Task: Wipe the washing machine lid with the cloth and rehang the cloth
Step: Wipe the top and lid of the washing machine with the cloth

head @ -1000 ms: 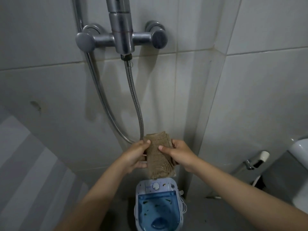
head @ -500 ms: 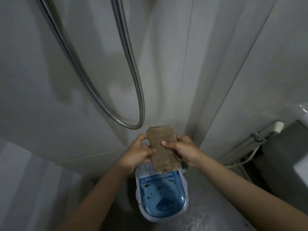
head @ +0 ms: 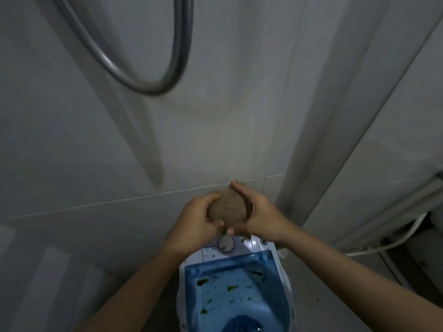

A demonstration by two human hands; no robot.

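A brown woven cloth [head: 229,207] is bunched into a ball between both hands. My left hand [head: 196,220] grips its left side and my right hand [head: 260,215] wraps its right side and top. Both are held in the air above the back panel of a small white washing machine [head: 285,279] standing on the floor. Its translucent blue lid [head: 230,291] is closed and carries dark green and brown specks. A round dial [head: 225,244] sits on the panel just under the hands.
A grey shower hose [head: 143,85] loops down the tiled wall at upper left. A white pipe and hose [head: 388,243] run along the wall at right. A wall corner [head: 302,164] stands just behind the machine.
The view tilted down, so the shower mixer left the frame and the machine came closer. The cloth went from a flat folded strip to a bunched ball held lower, near the machine's panel.
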